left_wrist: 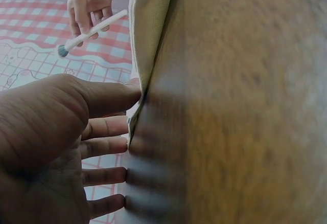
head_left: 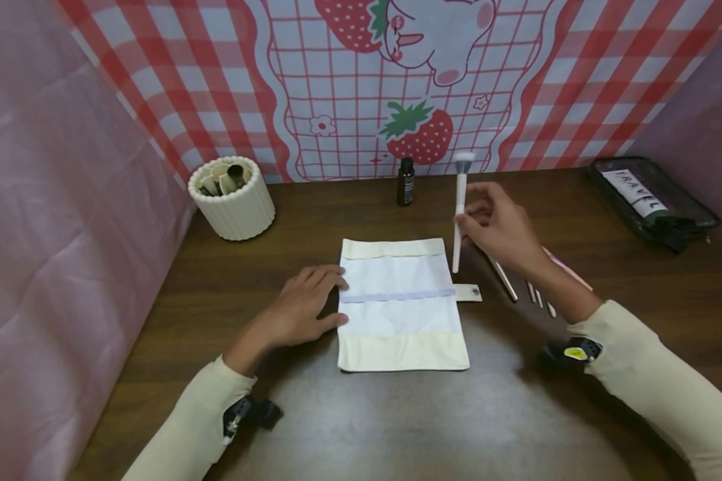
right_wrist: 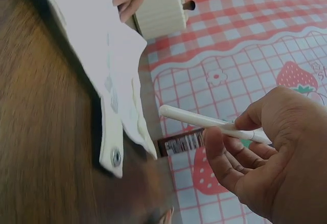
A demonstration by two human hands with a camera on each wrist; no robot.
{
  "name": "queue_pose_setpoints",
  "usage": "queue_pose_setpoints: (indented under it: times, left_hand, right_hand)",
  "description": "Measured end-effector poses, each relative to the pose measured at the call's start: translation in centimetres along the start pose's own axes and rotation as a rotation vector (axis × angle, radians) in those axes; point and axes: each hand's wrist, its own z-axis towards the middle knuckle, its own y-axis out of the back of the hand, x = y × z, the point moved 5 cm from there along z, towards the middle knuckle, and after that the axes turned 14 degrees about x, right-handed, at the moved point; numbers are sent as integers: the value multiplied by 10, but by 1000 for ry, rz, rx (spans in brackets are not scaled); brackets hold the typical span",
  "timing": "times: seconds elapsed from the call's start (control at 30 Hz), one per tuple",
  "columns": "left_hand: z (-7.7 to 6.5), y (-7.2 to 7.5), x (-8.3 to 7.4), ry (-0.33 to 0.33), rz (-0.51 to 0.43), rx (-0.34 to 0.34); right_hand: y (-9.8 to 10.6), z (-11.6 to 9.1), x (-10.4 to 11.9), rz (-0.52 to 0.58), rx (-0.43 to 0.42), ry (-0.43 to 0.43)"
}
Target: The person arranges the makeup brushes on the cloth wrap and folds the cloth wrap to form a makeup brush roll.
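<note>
White brush (head_left: 460,190) up near cloth wrap's (head_left: 397,317) top right corner, bristles high, right hand (head_left: 499,224) pinching handle! Left hand (head_left: 301,307), fingers loosely extended, touches wrap's left edge. Dark bottle (head_left: 406,184) stands behind.

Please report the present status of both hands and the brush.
Right hand holds white brush, bristles up. Left hand touches cloth case's left edge. Case lies open. Nothing visible between brush and case.

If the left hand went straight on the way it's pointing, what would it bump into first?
Most likely the unfolded fabric pouch: the left hand points toward it and is right at its left edge. Whether it would push the pouch or slide over is unclear.
</note>
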Motion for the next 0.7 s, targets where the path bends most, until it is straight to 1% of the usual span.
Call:
queue_pose_setpoints:
  times: [0.23, 0.43, 0.7]
  left_hand:
    - [0, 0, 1, -5, 1, -4]
    - [0, 0, 1, -9, 0, -10]
    - [-1, -1, 0, -9, -6, -8]
  right_hand:
    - [-13, 7, 9, 36, 28, 32]
    - [-26, 12, 16, 35, 55, 65]
    - [-44, 19, 25, 146, 112, 99]
